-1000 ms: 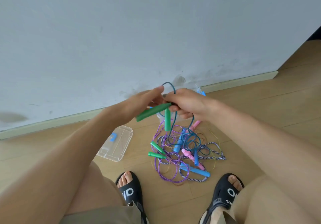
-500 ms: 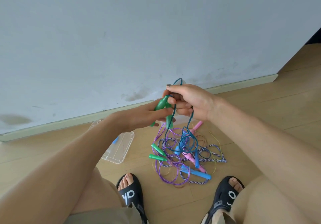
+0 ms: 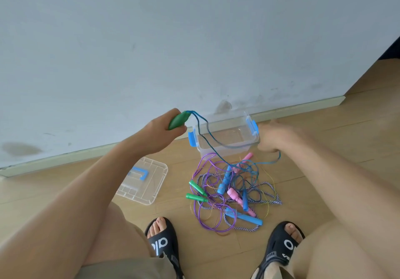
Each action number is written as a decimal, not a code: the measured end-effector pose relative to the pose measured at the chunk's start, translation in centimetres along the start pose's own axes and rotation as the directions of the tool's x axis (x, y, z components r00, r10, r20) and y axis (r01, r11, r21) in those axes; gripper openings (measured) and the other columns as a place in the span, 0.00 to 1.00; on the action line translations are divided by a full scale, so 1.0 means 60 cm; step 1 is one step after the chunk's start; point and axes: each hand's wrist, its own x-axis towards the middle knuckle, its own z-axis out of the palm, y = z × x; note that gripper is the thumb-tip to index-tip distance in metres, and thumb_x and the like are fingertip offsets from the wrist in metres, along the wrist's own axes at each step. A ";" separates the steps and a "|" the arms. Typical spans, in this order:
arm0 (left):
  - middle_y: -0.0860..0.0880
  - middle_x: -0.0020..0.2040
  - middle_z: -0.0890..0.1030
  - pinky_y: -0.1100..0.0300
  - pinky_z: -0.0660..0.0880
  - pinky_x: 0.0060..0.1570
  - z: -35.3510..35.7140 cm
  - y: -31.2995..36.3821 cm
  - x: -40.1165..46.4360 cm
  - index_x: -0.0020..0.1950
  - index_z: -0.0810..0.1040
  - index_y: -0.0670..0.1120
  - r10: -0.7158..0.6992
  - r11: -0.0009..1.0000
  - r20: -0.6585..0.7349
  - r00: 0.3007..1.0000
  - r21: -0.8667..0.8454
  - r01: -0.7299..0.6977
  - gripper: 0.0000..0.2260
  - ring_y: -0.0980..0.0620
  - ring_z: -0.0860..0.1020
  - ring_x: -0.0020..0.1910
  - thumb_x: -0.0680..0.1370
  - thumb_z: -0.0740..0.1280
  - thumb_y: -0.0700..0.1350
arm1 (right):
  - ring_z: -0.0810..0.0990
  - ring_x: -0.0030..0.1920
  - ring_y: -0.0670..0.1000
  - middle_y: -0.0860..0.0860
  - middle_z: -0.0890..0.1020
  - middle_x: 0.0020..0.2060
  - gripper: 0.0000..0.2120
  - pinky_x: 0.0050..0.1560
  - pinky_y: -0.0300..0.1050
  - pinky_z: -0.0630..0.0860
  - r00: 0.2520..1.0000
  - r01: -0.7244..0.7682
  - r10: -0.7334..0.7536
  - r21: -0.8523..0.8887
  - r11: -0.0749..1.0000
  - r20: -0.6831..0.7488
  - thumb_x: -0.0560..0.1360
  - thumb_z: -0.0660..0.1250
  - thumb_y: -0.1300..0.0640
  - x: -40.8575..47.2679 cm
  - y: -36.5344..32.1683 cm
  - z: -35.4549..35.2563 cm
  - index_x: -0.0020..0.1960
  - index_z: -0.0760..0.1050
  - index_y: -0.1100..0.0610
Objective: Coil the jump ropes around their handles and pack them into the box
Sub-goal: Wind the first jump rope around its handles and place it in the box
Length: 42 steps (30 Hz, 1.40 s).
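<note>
My left hand (image 3: 162, 131) grips the two green handles (image 3: 178, 120) of a jump rope, held together left of the box. Its dark blue rope (image 3: 216, 143) sags across the front of the clear box (image 3: 227, 146) to my right hand (image 3: 273, 136), which is blurred and closed around the rope at the box's right end. The box has blue latches and looks empty. On the floor in front lies a tangled pile of jump ropes (image 3: 229, 192) with green, blue and pink handles and purple, striped and blue cords.
The clear lid (image 3: 144, 181) with a blue handle lies flat on the wood floor, left of the pile. A grey wall with a baseboard (image 3: 86, 155) runs just behind the box. My feet in black sandals (image 3: 162, 242) stand close below the pile.
My hands have parted: the left carried the green handles left, the right slid out along the blue rope to the right. This uncovered the box behind them.
</note>
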 end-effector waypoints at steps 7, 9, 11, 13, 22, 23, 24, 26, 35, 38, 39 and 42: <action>0.54 0.33 0.74 0.61 0.66 0.33 0.030 0.039 -0.008 0.45 0.72 0.55 0.226 0.963 0.024 0.974 0.143 -0.227 0.05 0.59 0.71 0.31 0.79 0.66 0.51 | 0.72 0.67 0.42 0.45 0.75 0.67 0.38 0.65 0.41 0.68 0.708 0.630 -0.629 0.689 0.359 -0.320 0.68 0.79 0.56 -0.103 -0.087 -0.043 0.73 0.65 0.47; 0.54 0.33 0.74 0.59 0.68 0.33 0.036 0.046 -0.008 0.43 0.73 0.54 0.225 0.963 0.014 0.974 0.150 -0.225 0.07 0.55 0.72 0.32 0.79 0.66 0.53 | 0.82 0.46 0.46 0.51 0.82 0.45 0.22 0.53 0.53 0.77 0.702 0.589 -0.623 0.773 0.236 -0.345 0.68 0.76 0.56 -0.104 -0.106 -0.028 0.59 0.73 0.51; 0.52 0.31 0.73 0.55 0.68 0.33 0.031 0.039 -0.006 0.40 0.71 0.51 0.202 0.957 -0.030 0.979 0.217 -0.190 0.12 0.50 0.71 0.32 0.79 0.64 0.55 | 0.76 0.31 0.48 0.52 0.75 0.30 0.07 0.39 0.54 0.78 0.751 0.562 -0.574 0.773 0.295 -0.327 0.73 0.71 0.55 -0.099 -0.112 -0.018 0.48 0.74 0.54; 0.52 0.30 0.72 0.55 0.68 0.33 0.018 0.028 -0.003 0.38 0.69 0.49 0.157 0.958 -0.112 0.981 0.258 -0.124 0.13 0.48 0.70 0.31 0.79 0.64 0.55 | 0.70 0.29 0.46 0.46 0.70 0.28 0.08 0.36 0.47 0.72 0.785 0.604 -0.487 0.647 0.466 -0.382 0.76 0.68 0.53 -0.082 -0.102 -0.014 0.40 0.74 0.54; 0.47 0.42 0.82 0.55 0.80 0.47 -0.058 -0.017 -0.010 0.39 0.69 0.48 -0.449 0.348 -0.130 0.884 -0.937 0.039 0.14 0.51 0.83 0.42 0.82 0.62 0.52 | 0.70 0.29 0.48 0.48 0.71 0.27 0.19 0.32 0.43 0.63 0.895 0.445 -0.371 0.543 0.713 -0.246 0.83 0.57 0.48 -0.056 -0.050 0.001 0.39 0.76 0.56; 0.45 0.50 0.85 0.50 0.79 0.55 -0.054 -0.012 -0.016 0.38 0.69 0.48 -0.375 0.283 -0.077 0.924 -0.958 0.035 0.15 0.48 0.84 0.51 0.83 0.61 0.52 | 0.70 0.29 0.48 0.48 0.71 0.27 0.19 0.33 0.43 0.64 0.889 0.455 -0.384 0.564 0.689 -0.247 0.83 0.57 0.49 -0.059 -0.058 0.002 0.39 0.76 0.56; 0.43 0.57 0.84 0.46 0.76 0.60 -0.048 0.001 -0.022 0.38 0.69 0.48 -0.279 0.247 -0.034 0.960 -0.968 0.037 0.16 0.46 0.82 0.58 0.83 0.60 0.53 | 0.70 0.29 0.46 0.46 0.71 0.27 0.18 0.33 0.42 0.64 0.882 0.466 -0.400 0.586 0.663 -0.249 0.83 0.57 0.49 -0.063 -0.068 0.001 0.38 0.76 0.55; 0.41 0.63 0.81 0.41 0.69 0.66 -0.038 0.032 -0.030 0.38 0.68 0.48 -0.096 0.201 0.016 0.995 -0.979 0.035 0.16 0.46 0.78 0.65 0.83 0.58 0.53 | 0.68 0.25 0.41 0.43 0.71 0.24 0.18 0.32 0.39 0.63 0.866 0.482 -0.441 0.631 0.608 -0.237 0.82 0.57 0.51 -0.076 -0.092 0.001 0.37 0.75 0.55; 0.47 0.32 0.70 0.55 0.72 0.31 0.031 0.069 -0.044 0.46 0.70 0.43 -0.034 0.949 0.222 0.974 -0.297 0.101 0.10 0.48 0.67 0.25 0.82 0.63 0.48 | 0.70 0.29 0.48 0.48 0.73 0.28 0.13 0.31 0.41 0.66 0.847 0.528 -0.404 0.639 0.559 -0.346 0.79 0.63 0.54 -0.074 -0.105 -0.004 0.37 0.77 0.56; 0.47 0.36 0.71 0.58 0.72 0.31 0.043 0.063 -0.041 0.53 0.72 0.44 -0.067 0.981 0.202 0.977 -0.164 0.101 0.11 0.47 0.71 0.29 0.80 0.67 0.51 | 0.68 0.29 0.47 0.47 0.72 0.28 0.08 0.32 0.41 0.65 0.834 0.551 -0.395 0.620 0.558 -0.386 0.77 0.66 0.56 -0.074 -0.095 -0.009 0.40 0.76 0.58; 0.47 0.36 0.72 0.59 0.72 0.31 0.042 0.062 -0.036 0.53 0.72 0.45 -0.068 0.973 0.160 0.985 -0.208 0.101 0.10 0.47 0.72 0.29 0.79 0.67 0.50 | 0.69 0.30 0.48 0.47 0.73 0.29 0.08 0.34 0.43 0.65 0.842 0.539 -0.394 0.614 0.577 -0.369 0.77 0.65 0.57 -0.074 -0.095 -0.008 0.39 0.75 0.55; 0.44 0.38 0.78 0.55 0.74 0.37 0.038 0.047 -0.012 0.48 0.72 0.45 -0.063 0.986 0.034 0.997 -0.151 0.068 0.07 0.45 0.78 0.34 0.79 0.67 0.48 | 0.69 0.33 0.52 0.50 0.73 0.31 0.12 0.34 0.46 0.65 0.879 0.478 -0.361 0.559 0.678 -0.312 0.78 0.63 0.55 -0.075 -0.099 -0.005 0.37 0.69 0.55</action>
